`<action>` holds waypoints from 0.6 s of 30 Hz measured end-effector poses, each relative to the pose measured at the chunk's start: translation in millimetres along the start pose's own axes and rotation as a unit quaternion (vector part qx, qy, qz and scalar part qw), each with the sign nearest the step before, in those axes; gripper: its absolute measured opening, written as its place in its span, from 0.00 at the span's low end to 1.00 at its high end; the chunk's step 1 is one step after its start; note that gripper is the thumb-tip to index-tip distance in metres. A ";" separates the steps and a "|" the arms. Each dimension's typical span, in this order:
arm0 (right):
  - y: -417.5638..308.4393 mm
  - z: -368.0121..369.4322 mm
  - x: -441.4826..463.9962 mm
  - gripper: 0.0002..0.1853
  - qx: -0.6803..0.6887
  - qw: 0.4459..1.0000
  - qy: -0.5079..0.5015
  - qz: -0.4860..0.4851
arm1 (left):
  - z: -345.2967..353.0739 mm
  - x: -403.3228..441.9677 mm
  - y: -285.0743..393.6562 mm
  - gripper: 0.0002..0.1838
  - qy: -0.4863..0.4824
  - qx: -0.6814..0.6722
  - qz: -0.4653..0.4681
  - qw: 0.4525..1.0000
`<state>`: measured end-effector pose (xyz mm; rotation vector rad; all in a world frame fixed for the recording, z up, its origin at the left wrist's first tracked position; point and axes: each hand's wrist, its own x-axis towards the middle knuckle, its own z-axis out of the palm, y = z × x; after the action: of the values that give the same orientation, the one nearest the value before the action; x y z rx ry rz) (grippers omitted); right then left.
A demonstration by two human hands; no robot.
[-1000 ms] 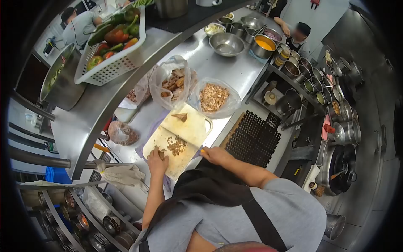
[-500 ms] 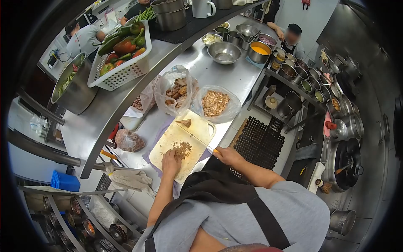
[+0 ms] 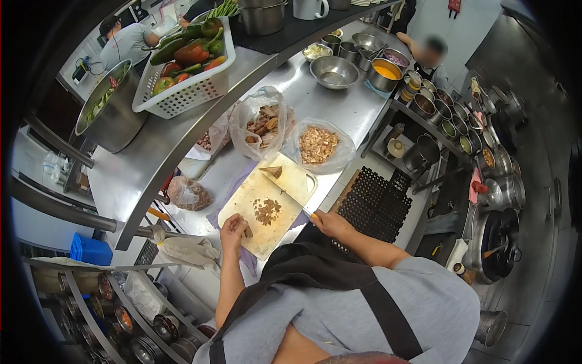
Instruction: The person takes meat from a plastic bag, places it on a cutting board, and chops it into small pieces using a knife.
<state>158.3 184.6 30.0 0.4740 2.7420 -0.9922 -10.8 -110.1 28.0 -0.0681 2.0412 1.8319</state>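
A cream cutting board [image 3: 248, 191] lies on the steel counter over a purple cloth. My right hand [image 3: 332, 224] is closed round the orange handle of a knife [image 3: 294, 201], whose blade lies across the board. At the board's left edge my left hand [image 3: 232, 232] has its fingers closed on a brown piece of food [image 3: 247, 232]. Chopped brown bits [image 3: 267, 211] are heaped between the hands. A larger brown piece [image 3: 274, 171] rests near the top of the board, beyond the blade.
Beyond the board stand a bag of brown chunks [image 3: 262, 124] and a bag of diced food [image 3: 318, 144]. A tied bag [image 3: 188, 193] lies left. The raised shelf holds a white pepper basket [image 3: 182, 100]. Co-workers stand at the far right and far left.
My left hand has moved off the chopped bits to the left edge of the board, with a brown piece in its fingers. My right hand still holds the knife. The view has shifted slightly.
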 end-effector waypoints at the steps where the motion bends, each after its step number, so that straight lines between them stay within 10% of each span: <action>1: 1.8 1.3 0.9 0.21 0.006 1.000 0.000 -0.002 | -1.0 -3.1 14.9 0.24 -0.027 -0.026 -0.022 0.999; 18: -3.9 2.7 0.0 0.22 0.023 0.999 -0.012 0.023 | 48.6 11.3 32.3 0.19 -0.173 -0.145 -0.150 0.963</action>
<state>157.1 180.0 30.2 0.5275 2.6794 -1.0449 -18.2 -56.1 51.8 -0.1215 1.4340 1.7872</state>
